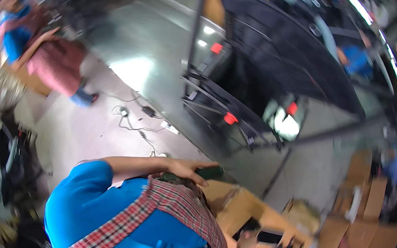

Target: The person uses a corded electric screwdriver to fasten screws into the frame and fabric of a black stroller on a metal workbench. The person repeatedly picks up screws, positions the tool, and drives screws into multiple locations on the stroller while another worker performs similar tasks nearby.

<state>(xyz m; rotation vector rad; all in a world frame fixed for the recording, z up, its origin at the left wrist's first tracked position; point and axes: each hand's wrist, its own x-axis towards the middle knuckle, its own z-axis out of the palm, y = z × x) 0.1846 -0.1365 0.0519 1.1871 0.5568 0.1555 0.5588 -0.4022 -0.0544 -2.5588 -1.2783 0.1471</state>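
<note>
Pale floor (83,127) lay beyond; left grip (186,168) held a dark-green object (212,171), seemingly to steady it; right grip's (245,245) state unclear.

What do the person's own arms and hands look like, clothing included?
The left forearm is bare below a plain bright-blue short sleeve. The left hand has no visible glove. A red, black and white plaid apron overlies the blue top. The right hand looks ungloved but blurred; its sleeve cannot be made out.
</note>
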